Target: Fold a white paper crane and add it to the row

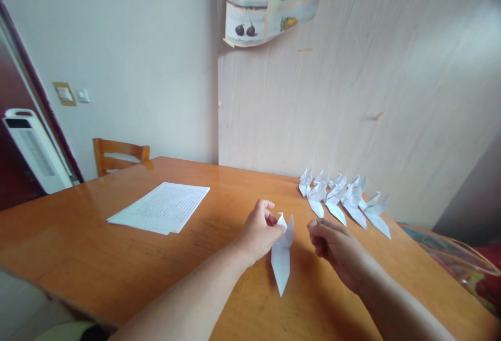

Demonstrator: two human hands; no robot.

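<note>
A folded white paper crane is in front of me, one wing pointing toward me and its small bent head at the top. My left hand pinches the crane near its neck between thumb and fingers. To the right of it, my right hand is held apart from the crane with its fingers curled in. Whether anything lies inside those curled fingers is hidden. Beyond my right hand, several finished paper cranes stand in rows on the wooden table.
A stack of printed paper sheets lies on the table's left part. Behind the table's far left corner is a wooden chair. The wall with a fruit picture borders the far edge. Bags sit beyond the right edge.
</note>
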